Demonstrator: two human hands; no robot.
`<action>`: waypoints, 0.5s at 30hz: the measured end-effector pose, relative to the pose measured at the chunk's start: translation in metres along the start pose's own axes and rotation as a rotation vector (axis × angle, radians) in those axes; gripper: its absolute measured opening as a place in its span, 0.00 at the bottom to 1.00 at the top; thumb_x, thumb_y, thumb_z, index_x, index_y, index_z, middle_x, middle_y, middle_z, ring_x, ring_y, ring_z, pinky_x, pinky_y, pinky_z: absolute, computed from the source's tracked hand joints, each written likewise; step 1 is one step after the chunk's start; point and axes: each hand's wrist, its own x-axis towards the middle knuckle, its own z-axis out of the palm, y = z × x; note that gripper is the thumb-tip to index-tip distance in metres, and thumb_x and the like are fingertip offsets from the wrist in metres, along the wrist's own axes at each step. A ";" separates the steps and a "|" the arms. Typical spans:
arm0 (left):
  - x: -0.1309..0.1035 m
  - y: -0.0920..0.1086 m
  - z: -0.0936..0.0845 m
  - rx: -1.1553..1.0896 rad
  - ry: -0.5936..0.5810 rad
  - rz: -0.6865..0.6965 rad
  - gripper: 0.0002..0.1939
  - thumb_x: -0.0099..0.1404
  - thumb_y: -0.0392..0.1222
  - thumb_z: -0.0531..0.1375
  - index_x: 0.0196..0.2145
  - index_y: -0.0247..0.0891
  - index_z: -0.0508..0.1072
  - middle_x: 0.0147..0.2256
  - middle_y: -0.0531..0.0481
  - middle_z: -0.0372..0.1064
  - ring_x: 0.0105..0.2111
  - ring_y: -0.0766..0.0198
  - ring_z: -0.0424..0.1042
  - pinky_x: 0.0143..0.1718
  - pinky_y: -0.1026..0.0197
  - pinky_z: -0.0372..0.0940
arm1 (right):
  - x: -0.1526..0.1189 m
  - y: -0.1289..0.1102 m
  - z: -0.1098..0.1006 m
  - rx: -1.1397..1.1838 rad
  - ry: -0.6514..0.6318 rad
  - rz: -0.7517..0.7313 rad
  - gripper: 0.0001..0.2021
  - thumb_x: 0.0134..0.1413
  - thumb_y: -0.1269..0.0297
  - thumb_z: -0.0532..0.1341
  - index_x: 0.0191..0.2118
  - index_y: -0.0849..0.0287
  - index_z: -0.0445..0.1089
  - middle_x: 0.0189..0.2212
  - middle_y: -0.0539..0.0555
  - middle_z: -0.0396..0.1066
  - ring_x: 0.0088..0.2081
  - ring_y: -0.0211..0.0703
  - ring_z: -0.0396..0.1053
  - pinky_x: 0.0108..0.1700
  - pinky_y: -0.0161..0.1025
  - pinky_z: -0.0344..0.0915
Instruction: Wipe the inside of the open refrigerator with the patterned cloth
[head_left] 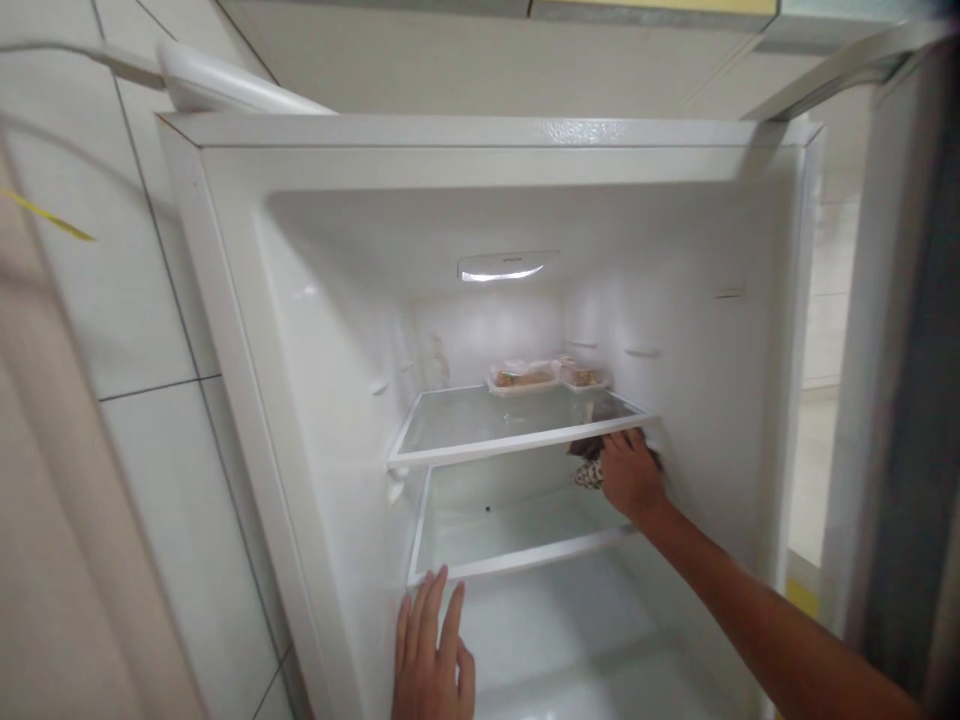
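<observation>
Inside an open white fridge, my right hand [634, 475] reaches between the upper glass shelf [457, 420] and the lower glass shelf [517, 520], at their right side. Its fingers are closed on a dark cloth [589, 447]. A black-and-white patterned piece [589, 474] shows beside that hand; whether it belongs to the cloth I cannot tell. My left hand [435, 650] has its fingers spread and holds nothing. It is just below the front left corner of the lower shelf, with fingertips near the white edge.
Two wrapped food trays, one on the left [523, 376] and one on the right [583, 376], sit at the back of the upper shelf. A lamp [502, 268] is above. The open door [892, 350] stands at the right, a tiled wall [150, 480] at the left.
</observation>
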 end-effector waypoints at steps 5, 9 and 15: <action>0.009 0.007 0.005 0.070 -0.082 -0.023 0.39 0.61 0.27 0.54 0.69 0.38 0.51 0.67 0.38 0.58 0.69 0.47 0.52 0.65 0.40 0.60 | -0.034 0.000 -0.016 -0.127 0.063 -0.001 0.19 0.55 0.73 0.53 0.49 0.68 0.76 0.61 0.69 0.67 0.66 0.60 0.56 0.72 0.59 0.35; 0.006 0.006 0.005 0.101 -0.108 -0.001 0.40 0.61 0.27 0.54 0.69 0.40 0.51 0.67 0.39 0.57 0.69 0.47 0.54 0.65 0.42 0.60 | -0.048 0.001 -0.012 -0.142 0.104 0.014 0.23 0.55 0.72 0.54 0.56 0.70 0.72 0.62 0.71 0.66 0.65 0.64 0.56 0.72 0.60 0.35; 0.006 0.008 0.003 0.101 -0.125 -0.008 0.41 0.60 0.28 0.54 0.70 0.42 0.50 0.67 0.40 0.57 0.68 0.46 0.54 0.64 0.42 0.62 | -0.009 0.005 0.015 -0.052 0.076 -0.013 0.25 0.56 0.74 0.50 0.58 0.72 0.69 0.61 0.71 0.66 0.65 0.62 0.58 0.70 0.60 0.41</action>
